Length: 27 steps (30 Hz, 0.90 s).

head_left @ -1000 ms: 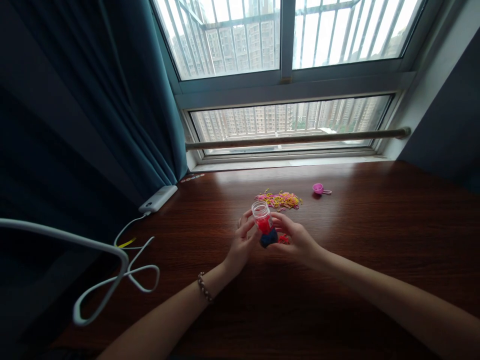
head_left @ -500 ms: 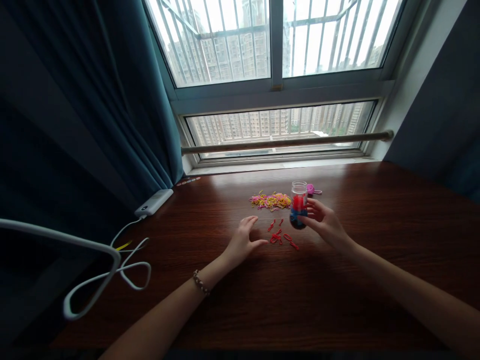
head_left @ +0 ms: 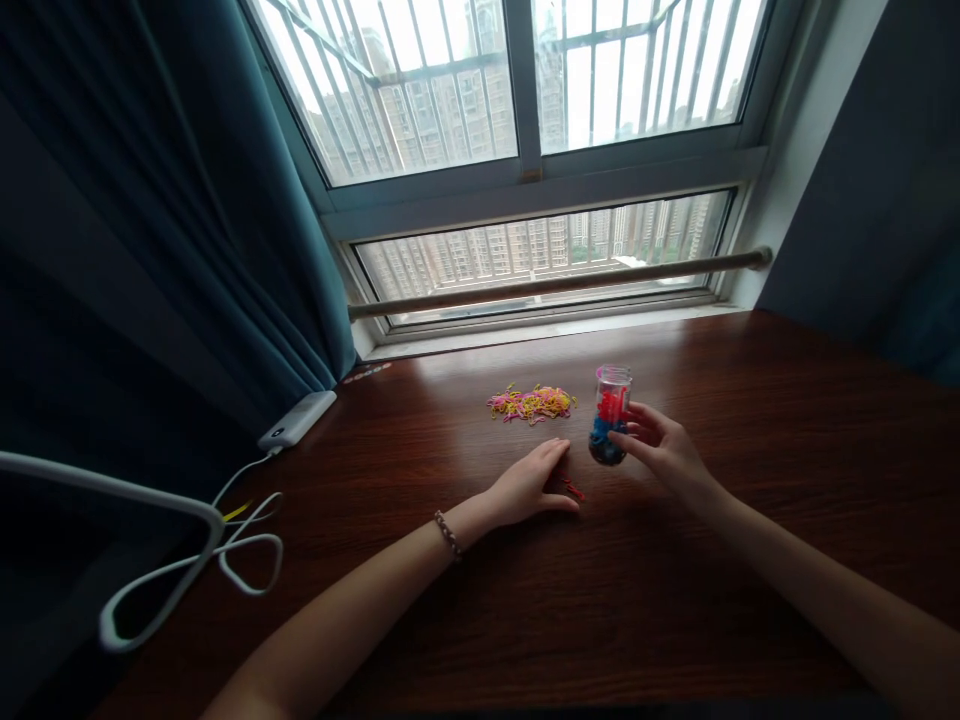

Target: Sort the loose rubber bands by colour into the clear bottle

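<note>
Red bands [head_left: 573, 489] mostly covered by the left hand [head_left: 529, 485]
Pieces seen exposed earlier are now hidden; the jar [head_left: 608, 425], first held between both hands, is gripped by the right hand [head_left: 661, 448] alone.

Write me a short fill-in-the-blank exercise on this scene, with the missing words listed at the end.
1. The clear jar is held by the person's ____ hand.
2. Inside the jar, the uppermost layer of the contents is coloured ____.
3. The heap of rubber bands mixes yellow ones with ____ ones.
4. The bracelet is worn on the same side as the ____ hand.

Missing words: right; red; pink; left.
</note>
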### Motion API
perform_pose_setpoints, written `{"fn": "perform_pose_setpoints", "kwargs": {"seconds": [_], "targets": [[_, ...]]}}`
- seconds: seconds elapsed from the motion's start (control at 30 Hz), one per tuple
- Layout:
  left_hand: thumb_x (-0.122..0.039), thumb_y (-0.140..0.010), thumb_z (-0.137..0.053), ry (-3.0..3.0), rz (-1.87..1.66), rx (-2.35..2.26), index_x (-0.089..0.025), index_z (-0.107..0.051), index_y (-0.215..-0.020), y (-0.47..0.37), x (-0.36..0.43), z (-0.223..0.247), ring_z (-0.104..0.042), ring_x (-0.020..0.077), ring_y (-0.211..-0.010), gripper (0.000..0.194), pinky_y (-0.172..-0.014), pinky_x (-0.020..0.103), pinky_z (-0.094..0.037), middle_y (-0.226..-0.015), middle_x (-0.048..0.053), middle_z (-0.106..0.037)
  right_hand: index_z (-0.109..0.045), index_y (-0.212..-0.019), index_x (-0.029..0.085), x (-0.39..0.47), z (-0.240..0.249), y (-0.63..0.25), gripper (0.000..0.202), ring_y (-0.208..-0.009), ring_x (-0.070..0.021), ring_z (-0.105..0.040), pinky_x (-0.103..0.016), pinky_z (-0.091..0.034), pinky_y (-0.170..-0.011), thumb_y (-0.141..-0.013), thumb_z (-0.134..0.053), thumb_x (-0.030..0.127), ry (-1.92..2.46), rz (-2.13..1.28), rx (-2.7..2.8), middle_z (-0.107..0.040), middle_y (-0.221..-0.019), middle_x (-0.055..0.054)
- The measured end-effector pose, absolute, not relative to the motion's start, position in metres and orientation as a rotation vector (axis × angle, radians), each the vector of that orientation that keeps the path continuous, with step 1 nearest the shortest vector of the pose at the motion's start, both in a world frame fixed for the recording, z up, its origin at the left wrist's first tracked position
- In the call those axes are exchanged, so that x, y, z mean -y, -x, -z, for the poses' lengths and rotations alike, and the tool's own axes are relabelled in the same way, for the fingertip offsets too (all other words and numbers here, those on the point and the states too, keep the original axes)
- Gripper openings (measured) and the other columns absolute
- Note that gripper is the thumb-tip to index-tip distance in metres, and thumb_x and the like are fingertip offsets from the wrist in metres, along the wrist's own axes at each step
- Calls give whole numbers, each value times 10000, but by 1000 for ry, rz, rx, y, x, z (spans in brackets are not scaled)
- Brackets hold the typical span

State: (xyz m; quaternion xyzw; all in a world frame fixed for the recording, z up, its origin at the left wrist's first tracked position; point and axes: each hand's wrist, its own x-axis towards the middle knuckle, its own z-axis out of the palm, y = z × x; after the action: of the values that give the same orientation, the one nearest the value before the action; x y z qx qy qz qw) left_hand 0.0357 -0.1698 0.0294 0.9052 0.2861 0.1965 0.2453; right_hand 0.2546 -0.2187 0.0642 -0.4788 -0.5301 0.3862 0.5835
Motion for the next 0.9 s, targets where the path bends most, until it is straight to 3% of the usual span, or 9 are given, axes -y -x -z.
{"fn": "perform_pose_setpoints", "kwargs": {"seconds": [0.1,0.2,0.27,0.33,0.43,0.53,0.63,0.77,0.9], "targets": [[-403,-632,-705,-2408,-633,-743,-183,-474,-1214,-42,170,-31,-480,251,-1123,664,-943,386,-406,-1218,133,-505,-557,-1013,158,219,-65,-255,524,-845,-245,-640,-385,-544,-739,-587,-728,409,1126,-911,1223,-652,-989,-108],[-321,-766,-593,-2329,-720,-667,-180,-634,-972,-41,168,-28,-576,186,-956,253,-833,310,-472,-1033,89,-598,-550,-1019,158,220,-65,-254,511,-846,-241,-641,-377,-547,-738,-600,-724,392,1126,-916,1218,-650,-999,-109],[-286,-804,-542,-2304,-751,-643,-176,-670,-831,-38,168,-26,-596,169,-892,171,-789,291,-486,-950,78,-616,-553,-1016,160,220,-65,-254,501,-846,-241,-642,-376,-549,-736,-604,-721,390,1134,-913,1221,-653,-993,-105],[-276,-801,-543,-2284,-759,-657,-174,-673,-787,-35,169,-27,-600,164,-847,165,-765,292,-492,-904,74,-619,-558,-1019,165,220,-65,-253,505,-848,-242,-642,-378,-551,-738,-602,-721,397,1133,-913,1225,-656,-987,-100],[-283,-769,-586,-2165,-745,-671,-160,-649,-876,-31,167,-34,-595,166,-850,175,-767,303,-497,-944,83,-599,-567,-1011,168,220,-67,-254,512,-844,-244,-643,-373,-551,-736,-586,-729,404,1140,-898,1220,-658,-989,-99],[-286,-675,-688,-1993,-625,-650,-187,-547,-1109,-24,158,-45,-588,176,-905,467,-772,301,-503,-1038,88,-552,-573,-993,168,220,-69,-255,500,-833,-244,-645,-368,-550,-728,-579,-734,398,1175,-871,1209,-665,-966,-95],[-290,-562,-766,-2053,-539,-662,-226,-523,-1156,-15,147,-52,-565,187,-920,644,-767,295,-490,-1040,75,-530,-577,-998,173,219,-71,-257,499,-830,-243,-644,-361,-549,-719,-580,-734,395,1198,-842,1196,-668,-955,-89],[-343,-480,-798,-2299,-385,-709,-219,-595,-1057,-5,141,-57,-534,178,-845,624,-710,268,-467,-989,55,-523,-591,-999,176,218,-70,-259,503,-822,-247,-643,-357,-551,-701,-581,-729,418,1227,-787,1203,-669,-954,-92],[-366,-517,-773,-2337,-304,-835,-194,-614,-946,-4,146,-61,-507,130,-677,489,-558,214,-417,-825,7,-546,-597,-1005,180,218,-70,-260,516,-822,-251,-644,-361,-551,-695,-587,-714,459,1231,-751,1231,-670,-955,-93]]}}
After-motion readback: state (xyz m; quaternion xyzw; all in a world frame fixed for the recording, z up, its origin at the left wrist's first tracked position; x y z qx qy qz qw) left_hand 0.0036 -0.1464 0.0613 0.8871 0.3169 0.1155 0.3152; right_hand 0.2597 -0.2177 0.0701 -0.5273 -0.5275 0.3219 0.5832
